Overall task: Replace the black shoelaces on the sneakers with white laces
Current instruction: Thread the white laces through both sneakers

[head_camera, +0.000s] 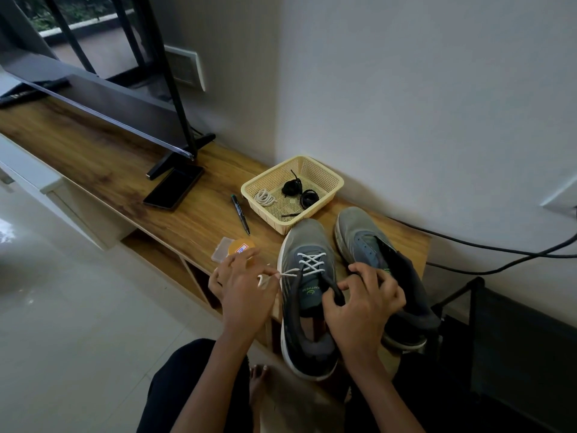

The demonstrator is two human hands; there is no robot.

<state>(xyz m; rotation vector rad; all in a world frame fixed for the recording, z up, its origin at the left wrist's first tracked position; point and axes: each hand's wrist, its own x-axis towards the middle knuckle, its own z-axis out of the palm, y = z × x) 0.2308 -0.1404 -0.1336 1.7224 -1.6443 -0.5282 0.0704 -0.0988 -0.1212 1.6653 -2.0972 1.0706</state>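
Two grey sneakers stand side by side on the wooden shelf. The left sneaker [307, 295] has a white lace [310, 262] crossed through its lower eyelets. My left hand [245, 290] pinches one free end of that lace, drawn out to the left of the shoe. My right hand [363, 303] grips the right eyelet edge of the same sneaker beside the tongue. The right sneaker [371, 248] has no lace in it. A cream basket [321, 173] behind the shoes holds two black lace bundles [299, 190] and a coiled white lace [265, 198].
A black marker [240, 214] lies left of the basket. An orange round tin [242, 246] with a small clear box sits by my left hand. A dark phone [173, 189] lies near the TV stand foot [178, 157]. Black cables [499, 251] run along the wall at right.
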